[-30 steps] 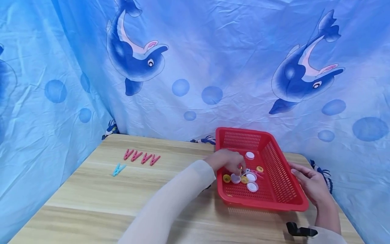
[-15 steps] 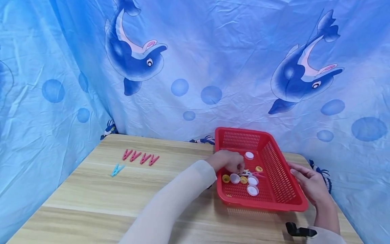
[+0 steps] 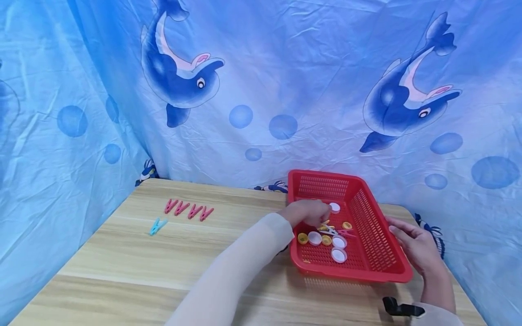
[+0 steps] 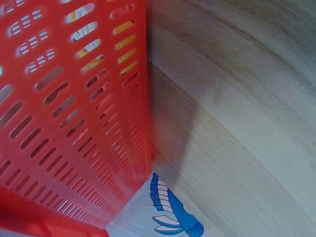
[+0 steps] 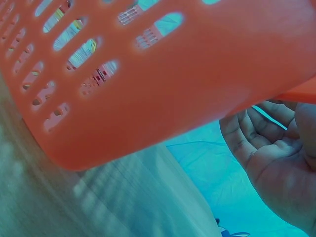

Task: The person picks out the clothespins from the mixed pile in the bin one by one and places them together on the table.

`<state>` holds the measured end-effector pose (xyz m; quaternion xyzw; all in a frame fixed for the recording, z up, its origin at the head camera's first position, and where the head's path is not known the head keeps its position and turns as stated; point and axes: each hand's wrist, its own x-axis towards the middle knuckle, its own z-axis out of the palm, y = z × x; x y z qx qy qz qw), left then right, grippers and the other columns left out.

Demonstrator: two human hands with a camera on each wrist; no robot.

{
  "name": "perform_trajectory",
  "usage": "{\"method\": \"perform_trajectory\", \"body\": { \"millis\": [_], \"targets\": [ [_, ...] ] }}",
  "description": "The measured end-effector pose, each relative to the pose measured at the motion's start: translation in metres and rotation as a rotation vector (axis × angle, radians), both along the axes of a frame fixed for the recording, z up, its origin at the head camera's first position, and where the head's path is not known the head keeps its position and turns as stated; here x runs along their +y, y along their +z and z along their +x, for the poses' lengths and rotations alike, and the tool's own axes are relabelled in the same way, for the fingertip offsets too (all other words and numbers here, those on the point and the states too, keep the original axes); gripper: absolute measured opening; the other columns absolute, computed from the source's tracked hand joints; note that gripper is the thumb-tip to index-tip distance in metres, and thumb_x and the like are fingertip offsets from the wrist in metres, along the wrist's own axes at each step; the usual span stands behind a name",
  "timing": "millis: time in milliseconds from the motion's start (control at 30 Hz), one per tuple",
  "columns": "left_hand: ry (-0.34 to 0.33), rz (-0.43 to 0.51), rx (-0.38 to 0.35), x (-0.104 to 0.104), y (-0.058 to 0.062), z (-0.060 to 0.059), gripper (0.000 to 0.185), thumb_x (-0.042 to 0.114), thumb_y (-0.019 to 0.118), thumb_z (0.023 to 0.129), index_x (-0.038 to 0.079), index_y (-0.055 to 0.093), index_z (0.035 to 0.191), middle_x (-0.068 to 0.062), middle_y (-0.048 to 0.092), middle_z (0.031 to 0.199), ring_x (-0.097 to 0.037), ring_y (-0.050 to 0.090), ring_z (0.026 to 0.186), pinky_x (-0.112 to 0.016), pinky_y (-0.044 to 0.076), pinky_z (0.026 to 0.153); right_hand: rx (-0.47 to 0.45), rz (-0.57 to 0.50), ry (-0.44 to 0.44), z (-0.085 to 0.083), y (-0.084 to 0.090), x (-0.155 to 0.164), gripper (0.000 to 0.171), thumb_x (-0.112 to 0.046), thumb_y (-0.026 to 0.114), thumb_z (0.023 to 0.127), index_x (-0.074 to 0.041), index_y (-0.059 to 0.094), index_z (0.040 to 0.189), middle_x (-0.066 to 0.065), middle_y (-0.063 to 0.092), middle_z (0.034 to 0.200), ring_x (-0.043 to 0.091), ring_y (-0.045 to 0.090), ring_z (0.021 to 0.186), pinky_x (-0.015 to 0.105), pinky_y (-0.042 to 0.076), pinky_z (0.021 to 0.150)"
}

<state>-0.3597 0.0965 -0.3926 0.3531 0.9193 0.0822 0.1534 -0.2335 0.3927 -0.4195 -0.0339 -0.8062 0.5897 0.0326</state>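
A red plastic basket (image 3: 326, 271), tilted toward the camera, holds yellow and white round caps and several clothespins. My left hand (image 3: 311, 212) reaches into it above a white clothespin (image 3: 329, 230); its fingertips point down and whatever they touch is hidden. A pink clothespin (image 3: 345, 233) lies beside the white one. Round white caps, such as this white cap (image 3: 339, 255), lie nearer the front, and a yellow cap (image 3: 302, 238) is at the left. At the basket's right rim, my right hand (image 3: 420, 246) grips with the thumb on top; the right wrist view shows its curled fingers (image 5: 256, 129) under the rim.
On the left of the wooden table (image 3: 122, 262) lie several pink clothespins (image 3: 194, 212) in a row, with a blue clothespin (image 3: 157, 226) in front of them. A blue dolphin-print cloth (image 3: 253, 81) hangs behind and along the sides.
My left hand has shifted slightly up and right inside the basket, and the white clothespin has come more into sight. The white caps have slid a little forward. My right hand stays on the rim.
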Motion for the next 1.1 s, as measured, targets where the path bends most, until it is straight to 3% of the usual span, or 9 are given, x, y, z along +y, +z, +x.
{"method": "perform_trajectory", "body": {
  "millis": [200,333,800,1100],
  "targets": [
    [0.06,-0.005,-0.036,0.0024,-0.0031,0.0011,0.05,0.027,0.09,0.078,0.033,0.066,0.122,0.011,0.064,0.103,-0.009,0.061,0.093,-0.035,0.058,0.09,-0.016,0.017,-0.006,-0.0026,-0.0011,-0.0014,0.065,-0.046,0.065,0.098,-0.013,0.051,0.152,-0.026,0.062,0.112,0.0,0.068,0.098,0.03,0.06,0.079],
    [0.085,0.016,-0.058,0.0002,-0.0019,0.0028,0.047,0.026,0.091,0.076,0.031,0.067,0.116,0.011,0.064,0.102,-0.01,0.062,0.092,-0.036,0.059,0.089,-0.024,0.032,-0.009,-0.0043,0.0005,-0.0021,0.066,-0.048,0.065,0.098,-0.013,0.05,0.152,-0.026,0.062,0.112,0.001,0.068,0.098,0.031,0.061,0.079],
    [0.075,0.084,-0.145,-0.0003,-0.0036,0.0034,0.043,0.016,0.092,0.075,0.034,0.066,0.104,0.01,0.063,0.1,-0.009,0.061,0.091,-0.031,0.06,0.083,-0.032,0.016,-0.025,-0.0012,0.0002,-0.0026,0.068,-0.048,0.066,0.097,-0.014,0.05,0.153,-0.027,0.063,0.11,0.0,0.068,0.095,0.032,0.061,0.078],
    [0.098,0.072,-0.118,-0.0004,-0.003,0.0045,0.051,0.015,0.093,0.072,0.034,0.064,0.11,0.011,0.061,0.105,-0.01,0.059,0.094,-0.036,0.06,0.086,-0.028,0.02,-0.025,-0.0031,-0.0004,-0.0019,0.067,-0.047,0.066,0.097,-0.013,0.05,0.152,-0.028,0.063,0.11,-0.001,0.068,0.096,0.031,0.061,0.078]
  ]
}}
